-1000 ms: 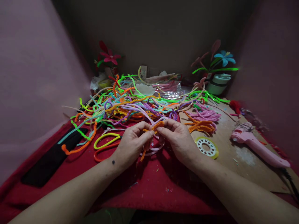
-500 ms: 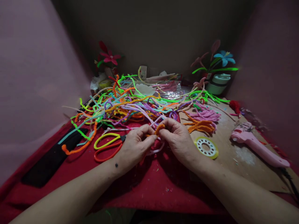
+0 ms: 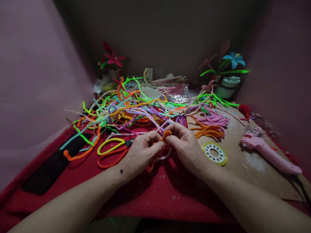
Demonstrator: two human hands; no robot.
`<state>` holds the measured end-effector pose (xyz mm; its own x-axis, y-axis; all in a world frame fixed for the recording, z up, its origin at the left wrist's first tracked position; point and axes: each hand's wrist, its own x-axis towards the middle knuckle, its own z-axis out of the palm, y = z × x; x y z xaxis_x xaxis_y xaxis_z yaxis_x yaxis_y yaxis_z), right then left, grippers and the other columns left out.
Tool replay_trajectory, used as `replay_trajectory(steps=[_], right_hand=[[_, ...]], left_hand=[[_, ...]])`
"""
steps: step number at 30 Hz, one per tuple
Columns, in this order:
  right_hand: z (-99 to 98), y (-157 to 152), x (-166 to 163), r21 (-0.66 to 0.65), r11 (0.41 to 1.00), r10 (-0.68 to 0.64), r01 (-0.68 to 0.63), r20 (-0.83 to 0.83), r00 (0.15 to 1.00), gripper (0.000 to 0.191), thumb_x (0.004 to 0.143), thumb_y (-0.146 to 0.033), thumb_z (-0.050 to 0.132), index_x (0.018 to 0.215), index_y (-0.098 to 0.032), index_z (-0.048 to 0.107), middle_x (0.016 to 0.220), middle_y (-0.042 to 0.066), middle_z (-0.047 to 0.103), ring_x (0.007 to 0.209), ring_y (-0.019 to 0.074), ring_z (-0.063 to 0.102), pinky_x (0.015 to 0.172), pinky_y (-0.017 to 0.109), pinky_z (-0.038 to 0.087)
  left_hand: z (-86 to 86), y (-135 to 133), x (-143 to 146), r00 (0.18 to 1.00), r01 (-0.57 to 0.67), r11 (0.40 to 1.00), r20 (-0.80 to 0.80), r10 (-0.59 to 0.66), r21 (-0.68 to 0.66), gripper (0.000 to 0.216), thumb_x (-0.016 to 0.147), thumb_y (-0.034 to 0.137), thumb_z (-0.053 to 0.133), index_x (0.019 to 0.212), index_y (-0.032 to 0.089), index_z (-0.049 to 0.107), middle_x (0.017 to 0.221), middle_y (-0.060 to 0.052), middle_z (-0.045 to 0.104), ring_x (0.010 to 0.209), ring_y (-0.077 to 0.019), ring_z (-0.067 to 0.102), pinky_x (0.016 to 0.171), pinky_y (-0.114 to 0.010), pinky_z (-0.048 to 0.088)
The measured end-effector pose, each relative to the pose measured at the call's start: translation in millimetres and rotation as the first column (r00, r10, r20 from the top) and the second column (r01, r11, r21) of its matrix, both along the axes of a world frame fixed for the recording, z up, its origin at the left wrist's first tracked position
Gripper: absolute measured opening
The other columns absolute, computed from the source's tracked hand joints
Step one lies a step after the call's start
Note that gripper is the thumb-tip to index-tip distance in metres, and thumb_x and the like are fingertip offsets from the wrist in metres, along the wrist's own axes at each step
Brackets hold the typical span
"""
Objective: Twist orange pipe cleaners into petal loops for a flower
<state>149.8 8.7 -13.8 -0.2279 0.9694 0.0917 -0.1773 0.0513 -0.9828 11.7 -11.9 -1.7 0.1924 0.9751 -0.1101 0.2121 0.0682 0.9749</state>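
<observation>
Between both hands is an orange pipe cleaner (image 3: 166, 134), bent into a small folded shape; part of it is hidden by the fingers, and an orange end hangs below the left hand. My left hand (image 3: 148, 150) pinches it from the left with thumb and forefinger. From the right, my right hand (image 3: 183, 142) pinches its upper part. Just left of my left hand lie pliers (image 3: 113, 150) with one yellow and one red handle, on the red cloth (image 3: 155, 197). A roll of clear tape (image 3: 214, 153) on a white core lies right of my right hand.
Behind the hands spreads a tangled heap of coloured pipe cleaners (image 3: 136, 111). On the right, a cardboard sheet (image 3: 233, 174) bears a pink glue gun (image 3: 272, 153), an orange bundle (image 3: 206, 130) and a pink bundle (image 3: 213, 118). A black flat item (image 3: 46, 174) lies left. Pipe-cleaner flowers (image 3: 233, 60) stand behind.
The hands stay in nearly the same place. The orange pipe cleaner has turned slightly between the fingers, and its end now shows below my left hand.
</observation>
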Motion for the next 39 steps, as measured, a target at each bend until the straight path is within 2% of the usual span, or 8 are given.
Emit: replay_trajectory(steps=[8,15,20,25,29,31,34,39], right_hand=[[-1.1,1.9,2.3,0.064,0.998,-0.032,0.025,0.112,0.993,0.015,0.075,-0.026,0.059,0.074,-0.016,0.071,0.075,0.003,0.065,0.072,0.0143,0.056,0.066,0.026,0.043],[-3.0,3.3,3.1,0.095,0.995,-0.047,0.038,0.101,0.994,0.017,0.077,-0.028,0.061,0.083,-0.018,0.073,0.084,0.004,0.068,0.083,0.0158,0.059,0.077,0.027,0.044],[1.7,1.1,2.9,0.073,0.997,-0.043,0.035,0.118,0.992,0.018,0.078,-0.027,0.06,0.065,-0.017,0.067,0.06,-0.002,0.059,0.058,0.0094,0.051,0.06,0.022,0.042],[2.4,-1.4,3.7,0.158,0.985,-0.082,0.063,0.116,0.99,0.014,0.076,-0.025,0.061,0.069,-0.016,0.069,0.066,0.0,0.062,0.064,0.0106,0.053,0.061,0.022,0.042],[1.3,1.0,3.4,0.081,0.997,-0.001,-0.005,0.08,0.997,0.014,0.076,-0.027,0.061,0.078,-0.016,0.068,0.074,0.001,0.063,0.068,0.0117,0.054,0.062,0.023,0.043],[0.8,1.9,3.4,0.051,0.998,0.026,-0.03,0.089,0.996,0.014,0.076,-0.028,0.06,0.075,-0.016,0.067,0.07,0.0,0.06,0.065,0.0106,0.052,0.06,0.022,0.041],[0.4,1.7,3.7,0.043,0.999,0.011,-0.016,0.116,0.993,0.019,0.078,-0.028,0.058,0.065,-0.015,0.063,0.062,-0.002,0.054,0.057,0.0086,0.045,0.056,0.022,0.038],[1.4,1.3,3.8,0.056,0.998,-0.028,0.023,0.098,0.995,0.02,0.078,-0.032,0.058,0.066,-0.016,0.059,0.061,-0.003,0.05,0.056,0.0081,0.042,0.056,0.021,0.037]], left_hand=[[3.2,0.9,-0.1,1.0,-0.02,0.999,0.013,0.021,-0.03,0.016,0.076,0.025,0.056,0.068,0.015,0.048,0.055,0.006,0.045,0.043,-0.0043,0.038,0.042,-0.017,0.033],[1.7,0.3,-1.4,1.0,0.002,1.0,0.03,-0.002,-0.014,0.019,0.077,0.027,0.057,0.066,0.014,0.048,0.055,0.006,0.045,0.043,-0.0038,0.038,0.042,-0.017,0.032],[2.7,-1.8,-0.8,0.999,0.003,0.999,0.051,-0.001,-0.039,0.018,0.076,0.027,0.057,0.067,0.016,0.047,0.056,0.006,0.046,0.042,-0.0043,0.039,0.042,-0.017,0.032],[3.8,-2.2,-2.1,1.0,0.023,1.0,0.011,-0.023,-0.018,0.016,0.078,0.026,0.055,0.068,0.015,0.049,0.056,0.005,0.047,0.043,-0.0043,0.04,0.043,-0.017,0.033],[4.2,-1.4,-3.3,1.0,-0.012,1.0,0.016,0.012,-0.027,0.015,0.077,0.027,0.056,0.07,0.015,0.049,0.056,0.006,0.046,0.043,-0.0044,0.04,0.043,-0.017,0.035],[3.8,-1.2,-3.6,0.999,-0.019,0.999,0.025,0.021,-0.041,0.016,0.077,0.028,0.057,0.07,0.016,0.049,0.056,0.006,0.046,0.044,-0.0049,0.04,0.043,-0.018,0.037],[3.2,-1.4,-3.9,0.999,-0.004,0.999,0.039,0.006,-0.05,0.018,0.078,0.029,0.057,0.07,0.016,0.048,0.057,0.006,0.046,0.045,-0.0052,0.039,0.044,-0.018,0.037],[4.9,-1.5,-3.6,0.999,-0.005,0.998,0.039,0.007,-0.057,0.019,0.079,0.032,0.057,0.071,0.015,0.049,0.055,0.006,0.046,0.044,-0.0047,0.039,0.042,-0.017,0.034]])
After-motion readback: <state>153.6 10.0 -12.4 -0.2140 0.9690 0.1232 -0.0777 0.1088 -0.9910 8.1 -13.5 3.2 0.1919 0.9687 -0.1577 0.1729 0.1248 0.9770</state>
